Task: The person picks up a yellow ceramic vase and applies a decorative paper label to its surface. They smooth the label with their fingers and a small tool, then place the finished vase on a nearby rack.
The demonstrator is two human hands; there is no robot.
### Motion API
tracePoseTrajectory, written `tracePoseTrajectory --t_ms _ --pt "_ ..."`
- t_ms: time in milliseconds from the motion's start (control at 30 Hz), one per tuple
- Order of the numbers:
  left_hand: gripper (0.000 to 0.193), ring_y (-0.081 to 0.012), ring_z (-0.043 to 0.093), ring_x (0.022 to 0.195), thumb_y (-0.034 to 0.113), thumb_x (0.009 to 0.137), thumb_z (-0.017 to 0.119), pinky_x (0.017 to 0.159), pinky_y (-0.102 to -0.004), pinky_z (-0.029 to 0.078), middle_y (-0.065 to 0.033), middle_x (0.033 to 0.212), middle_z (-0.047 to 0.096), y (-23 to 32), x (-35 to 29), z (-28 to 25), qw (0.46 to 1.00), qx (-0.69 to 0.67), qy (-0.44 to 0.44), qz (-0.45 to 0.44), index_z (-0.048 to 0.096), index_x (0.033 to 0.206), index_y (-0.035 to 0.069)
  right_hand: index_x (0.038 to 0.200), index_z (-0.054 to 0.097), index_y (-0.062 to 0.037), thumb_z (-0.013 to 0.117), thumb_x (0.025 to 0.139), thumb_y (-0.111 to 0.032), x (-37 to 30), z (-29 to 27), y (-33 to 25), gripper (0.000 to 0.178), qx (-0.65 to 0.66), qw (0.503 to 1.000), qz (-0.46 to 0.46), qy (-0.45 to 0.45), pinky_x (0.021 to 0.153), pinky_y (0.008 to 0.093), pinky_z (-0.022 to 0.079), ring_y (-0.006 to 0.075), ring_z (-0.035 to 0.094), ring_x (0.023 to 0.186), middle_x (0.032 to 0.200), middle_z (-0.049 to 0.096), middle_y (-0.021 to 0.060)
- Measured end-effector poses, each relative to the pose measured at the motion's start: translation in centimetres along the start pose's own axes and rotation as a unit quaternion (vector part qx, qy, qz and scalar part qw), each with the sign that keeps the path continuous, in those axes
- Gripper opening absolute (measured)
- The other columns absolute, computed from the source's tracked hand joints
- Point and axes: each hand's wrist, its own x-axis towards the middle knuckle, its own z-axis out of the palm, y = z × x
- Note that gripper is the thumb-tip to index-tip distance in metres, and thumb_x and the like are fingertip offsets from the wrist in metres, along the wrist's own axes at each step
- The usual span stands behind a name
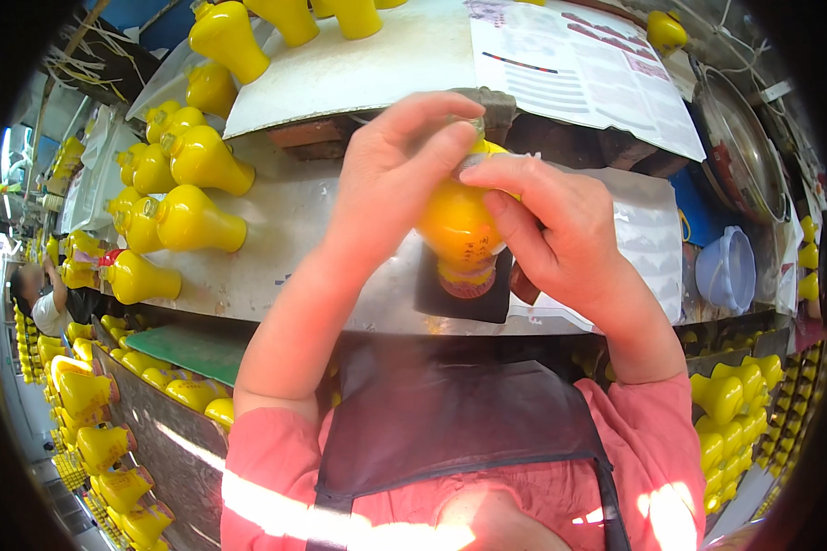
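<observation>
A glossy yellow vase-shaped bottle (457, 225) with small dark writing on its side stands on a black mat (482, 308) in front of me. Its wide shoulder is up and its narrower foot is down. My left hand (400, 165) curls around the bottle's top, where a bit of clear material shows between fingers and thumb. Against the neck, my right hand (556, 216) has its index finger and thumb drawn together. Something small and whitish shows by the right index fingertip, too blurred to name. My fingers hide most of the neck.
Several yellow bottles (198, 219) stand at the left of the metal table (340, 275), with others (228, 41) on a raised pale board (358, 83) behind. Printed sheets (579, 73) cover its right side. A light-blue bucket (726, 269) stands right. A person (53, 298) is far left.
</observation>
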Motion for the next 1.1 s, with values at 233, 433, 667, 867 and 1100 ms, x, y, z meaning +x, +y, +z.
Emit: tracePoseTrajectory --t_ms 233,433,667,867,1100 --pt "0.014 -0.0077 0.065 0.091 0.008 0.09 0.076 0.084 -0.0251 0.053 -0.0023 0.1 0.073 1.4 -0.2 0.5 0.999 0.034 0.012 -0.006 0.072 0.102 0.001 0.109 0.072 -0.0109 0.07 0.091 -0.001 -1.7 -0.2 0.0 0.021 0.115 0.981 0.138 0.076 0.056 0.0311 0.05 0.0229 0.068 0.065 0.086 0.071 0.0089" --pt "0.017 -0.0113 0.067 0.093 0.003 0.088 0.077 0.085 -0.026 0.056 -0.0078 0.105 0.073 3.1 -0.6 0.8 0.99 0.133 -0.006 -0.045 0.068 0.102 0.002 0.108 0.072 -0.0145 0.076 0.083 -0.007 -2.5 0.7 -0.9 0.027 -0.085 0.995 -0.046 0.019 0.053 0.0351 0.051 0.0246 0.067 0.064 0.088 0.073 0.007" --pt "0.014 -0.0081 0.065 0.084 0.006 0.083 0.079 0.077 -0.0246 0.053 -0.0035 0.096 0.07 3.6 -1.8 1.4 0.999 0.033 0.001 -0.034 0.069 0.092 0.001 0.111 0.072 -0.0066 0.067 0.092 0.006 -3.6 0.1 -0.9 0.024 0.01 0.996 0.006 0.087 0.049 0.0274 0.048 0.0159 0.067 0.052 0.081 0.073 0.0073" --pt "0.018 -0.0142 0.067 0.099 -0.003 0.084 0.078 0.085 -0.028 0.057 -0.0125 0.111 0.073 3.8 -2.1 1.3 0.986 0.165 -0.002 -0.021 0.067 0.097 0.002 0.112 0.069 -0.0131 0.078 0.075 -0.007 -3.9 0.8 -1.7 0.039 -0.097 0.991 -0.085 0.045 0.05 0.0365 0.049 0.0232 0.064 0.059 0.074 0.065 0.0048" --pt "0.01 -0.0094 0.066 0.091 0.002 0.084 0.076 0.082 -0.0259 0.055 -0.0046 0.101 0.073 3.4 -2.6 1.4 0.999 0.031 -0.003 0.015 0.07 0.091 0.001 0.113 0.071 -0.0131 0.074 0.082 -0.001 -4.2 0.7 -2.0 0.033 -0.076 0.989 -0.084 0.095 0.047 0.0358 0.045 0.0219 0.061 0.053 0.067 0.062 0.0042"
